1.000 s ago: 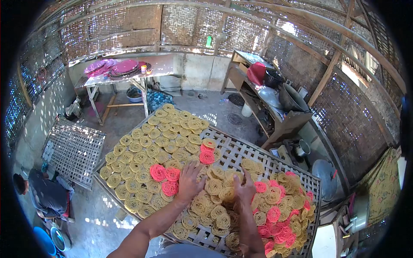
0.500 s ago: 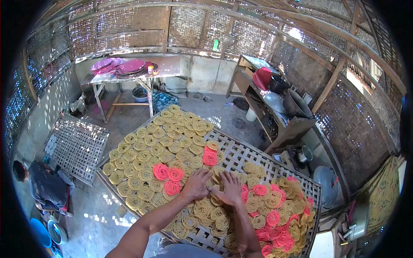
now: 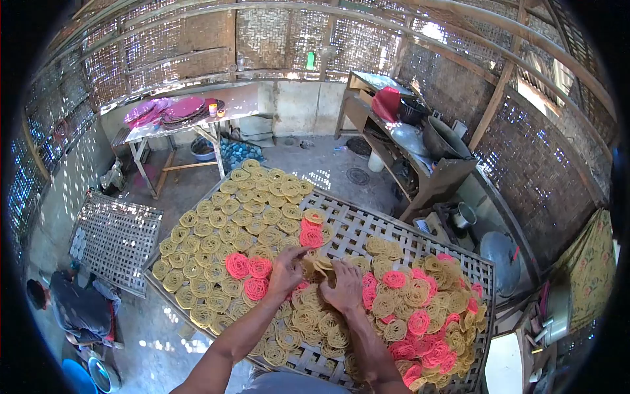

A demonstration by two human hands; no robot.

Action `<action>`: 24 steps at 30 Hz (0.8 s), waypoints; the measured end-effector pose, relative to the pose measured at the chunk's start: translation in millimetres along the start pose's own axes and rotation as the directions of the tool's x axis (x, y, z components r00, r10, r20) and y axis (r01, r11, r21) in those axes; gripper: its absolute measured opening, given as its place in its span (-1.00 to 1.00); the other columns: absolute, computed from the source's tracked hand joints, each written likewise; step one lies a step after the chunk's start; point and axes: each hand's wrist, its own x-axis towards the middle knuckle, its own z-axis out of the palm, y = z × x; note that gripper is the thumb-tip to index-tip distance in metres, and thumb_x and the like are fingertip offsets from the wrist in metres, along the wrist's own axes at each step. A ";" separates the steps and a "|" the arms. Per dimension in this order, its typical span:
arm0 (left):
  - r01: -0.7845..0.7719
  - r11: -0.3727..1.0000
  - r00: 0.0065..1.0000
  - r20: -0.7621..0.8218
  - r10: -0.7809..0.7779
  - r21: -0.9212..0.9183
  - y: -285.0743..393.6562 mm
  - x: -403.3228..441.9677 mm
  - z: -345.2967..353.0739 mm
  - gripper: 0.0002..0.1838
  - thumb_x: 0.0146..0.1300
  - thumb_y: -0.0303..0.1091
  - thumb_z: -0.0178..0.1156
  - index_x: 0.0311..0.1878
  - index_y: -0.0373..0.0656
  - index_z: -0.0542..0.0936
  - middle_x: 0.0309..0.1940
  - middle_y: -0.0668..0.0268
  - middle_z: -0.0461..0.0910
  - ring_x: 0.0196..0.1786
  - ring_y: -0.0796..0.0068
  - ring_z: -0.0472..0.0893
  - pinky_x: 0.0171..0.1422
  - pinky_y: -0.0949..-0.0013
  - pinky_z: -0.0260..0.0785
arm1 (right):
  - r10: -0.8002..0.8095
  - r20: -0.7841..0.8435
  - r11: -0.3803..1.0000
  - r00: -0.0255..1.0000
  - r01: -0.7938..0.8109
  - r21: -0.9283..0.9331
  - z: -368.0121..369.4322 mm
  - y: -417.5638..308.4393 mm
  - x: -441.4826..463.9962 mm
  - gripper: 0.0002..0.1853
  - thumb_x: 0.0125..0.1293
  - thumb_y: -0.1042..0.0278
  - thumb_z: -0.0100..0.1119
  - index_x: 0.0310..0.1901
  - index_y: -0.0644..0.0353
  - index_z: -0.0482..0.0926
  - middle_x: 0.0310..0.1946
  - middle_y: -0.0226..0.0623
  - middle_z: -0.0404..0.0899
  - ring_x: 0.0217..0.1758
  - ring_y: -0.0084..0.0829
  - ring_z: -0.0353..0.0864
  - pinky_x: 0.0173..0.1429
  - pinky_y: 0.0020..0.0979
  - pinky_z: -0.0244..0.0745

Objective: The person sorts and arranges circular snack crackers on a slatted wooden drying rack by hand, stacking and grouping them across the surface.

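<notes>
Yellow coiled noodle discs [image 3: 230,233] lie in rows over the left part of a woven bamboo rack [image 3: 357,226]. Between my hands, a few yellow discs [image 3: 319,264] are raised and tilted on edge. My left hand [image 3: 286,270] has its fingers closed at the left side of these discs. From the right, my right hand [image 3: 343,287] curls its fingers and thumb around them. Pink coiled discs [image 3: 256,287] lie left of my left hand. A mixed heap of pink and yellow discs [image 3: 420,322] covers the rack's right end.
A person [image 3: 79,305] crouches at the lower left beside another woven rack [image 3: 118,240] and blue basins [image 3: 82,374]. Behind stands a table [image 3: 236,102] with pink round trays [image 3: 184,108]. A wooden counter [image 3: 436,187] holding a large pan [image 3: 446,139] is at the right.
My hands have lifted some yellow discs off the layer and tilted them up between them. My left hand has shifted slightly left and up. The view has turned a little.
</notes>
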 end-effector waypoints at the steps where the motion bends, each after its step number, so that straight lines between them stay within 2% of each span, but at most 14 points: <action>1: -0.010 1.000 1.000 -0.015 0.010 -0.007 -1.6 -0.2 0.7 -0.48 -0.01 -0.68 0.18 0.10 -0.18 0.63 -0.09 0.06 0.61 0.04 0.01 0.61 0.23 0.10 0.45 | -0.070 -0.132 0.997 0.989 0.072 0.006 -0.5 -0.2 1.3 -0.49 0.21 0.17 0.24 0.16 0.24 0.59 0.08 -0.04 0.67 0.24 -0.08 0.58 0.46 -0.06 0.25; 4: -0.051 0.996 0.999 -0.014 0.053 0.076 -11.7 -0.1 1.4 -0.50 0.00 -0.69 0.19 0.08 -0.18 0.65 -0.08 0.08 0.61 0.04 0.07 0.62 0.22 0.15 0.48 | 0.027 -0.180 0.992 0.983 -0.005 0.125 -6.6 -0.8 1.7 -0.58 0.20 0.31 0.27 0.08 0.30 0.63 -0.04 0.02 0.69 0.09 0.02 0.63 0.24 -0.06 0.44; 7: -0.080 0.977 0.997 0.032 0.075 0.196 -13.5 -0.2 1.1 -0.51 0.01 -0.68 0.21 0.08 -0.17 0.65 -0.07 0.10 0.61 0.04 0.13 0.63 0.20 0.21 0.49 | 0.067 -0.278 0.984 0.958 -0.017 0.179 -2.2 2.8 1.6 -0.63 0.26 0.33 0.27 0.05 0.33 0.63 -0.11 0.02 0.70 -0.03 -0.14 0.68 0.10 -0.17 0.52; 8: -0.088 0.968 0.996 0.051 0.078 0.235 -12.1 0.2 0.1 -0.51 0.01 -0.68 0.22 0.08 -0.17 0.66 -0.06 0.11 0.61 0.05 0.15 0.63 0.20 0.23 0.50 | 0.141 -0.253 0.952 0.957 -0.061 0.301 -1.5 3.9 1.0 -0.65 0.29 0.33 0.26 0.05 0.33 0.62 -0.15 -0.03 0.70 -0.07 -0.22 0.66 0.06 -0.23 0.51; 10: -0.057 0.989 0.998 0.031 0.053 0.137 -9.9 -0.7 0.7 -0.54 0.04 -0.69 0.23 0.07 -0.19 0.66 -0.08 0.14 0.62 0.03 0.20 0.64 0.18 0.27 0.50 | 0.280 -0.178 0.837 0.943 -0.149 0.527 -1.7 4.9 -0.4 -0.69 0.34 0.33 0.24 0.03 0.33 0.60 -0.22 -0.14 0.69 -0.15 -0.38 0.64 -0.01 -0.34 0.51; 13: -0.005 0.994 1.000 0.021 0.007 -0.112 -3.0 -5.7 0.5 -0.58 0.06 -0.72 0.24 0.03 -0.22 0.68 -0.13 0.20 0.61 -0.01 0.30 0.64 0.13 0.34 0.50 | 0.370 -0.071 0.490 0.926 -0.129 0.862 2.1 11.7 -1.9 -0.78 0.41 0.39 0.16 -0.01 0.31 0.56 -0.25 -0.34 0.62 -0.16 -0.54 0.54 -0.03 -0.47 0.45; 14: 0.015 0.978 1.000 0.022 -0.010 -0.208 -0.1 -7.5 -1.8 -0.60 0.07 -0.74 0.25 0.01 -0.22 0.68 -0.14 0.22 0.60 -0.03 0.34 0.64 0.11 0.36 0.50 | 0.362 -0.079 0.452 0.929 -0.101 0.886 2.8 14.9 -2.0 -0.75 0.41 0.38 0.15 0.04 0.31 0.54 -0.18 -0.33 0.62 -0.14 -0.54 0.55 -0.02 -0.48 0.45; 16: -0.008 0.981 0.999 -0.042 -0.001 -0.193 5.1 -8.5 -6.6 -0.64 0.09 -0.75 0.26 -0.03 -0.23 0.69 -0.15 0.24 0.59 -0.06 0.41 0.63 0.06 0.40 0.50 | 0.348 -0.095 0.370 0.933 -0.043 0.928 2.1 22.0 -1.6 -0.68 0.43 0.36 0.13 0.14 0.29 0.51 -0.05 -0.31 0.62 -0.08 -0.54 0.57 0.01 -0.48 0.46; 19: -0.072 0.983 0.986 -0.162 0.044 -0.169 5.4 -8.4 -8.3 -0.69 0.12 -0.73 0.31 -0.06 -0.23 0.70 -0.14 0.25 0.59 -0.07 0.45 0.62 0.02 0.42 0.50 | 0.447 -0.080 0.206 0.891 -0.016 0.978 8.2 33.0 0.6 -0.67 0.40 0.40 0.08 0.15 0.28 0.50 -0.04 -0.29 0.62 -0.08 -0.51 0.59 0.02 -0.49 0.48; 22: -0.165 0.975 0.959 -0.254 0.123 -0.152 -3.5 -8.1 -6.7 -0.71 0.14 -0.67 0.37 -0.05 -0.22 0.70 -0.12 0.25 0.59 -0.08 0.46 0.61 0.01 0.42 0.50 | 0.449 0.036 -0.050 0.893 -0.014 0.999 -9.1 23.3 -1.1 -0.66 0.38 0.43 0.03 0.15 0.30 0.49 -0.03 -0.30 0.62 -0.05 -0.47 0.61 0.09 -0.46 0.49; 23: -0.197 0.969 0.949 -0.278 0.150 -0.148 -7.1 -8.3 -5.7 -0.70 0.15 -0.65 0.38 -0.04 -0.22 0.69 -0.11 0.25 0.59 -0.08 0.46 0.61 0.01 0.42 0.49 | 0.433 0.017 -0.045 0.901 0.003 0.999 -7.1 25.5 -1.2 -0.65 0.37 0.43 0.03 0.15 0.30 0.50 -0.02 -0.30 0.62 -0.04 -0.45 0.61 0.10 -0.45 0.49; 24: -0.156 0.969 0.960 -0.262 0.102 -0.194 -4.2 -9.0 -5.0 -0.69 0.16 -0.62 0.39 -0.01 -0.21 0.68 -0.09 0.23 0.59 -0.07 0.45 0.61 0.03 0.41 0.50 | 0.415 0.000 -0.040 0.910 0.018 0.999 -4.1 28.1 -0.6 -0.65 0.36 0.43 0.02 0.16 0.30 0.50 -0.02 -0.31 0.62 -0.04 -0.44 0.62 0.11 -0.44 0.50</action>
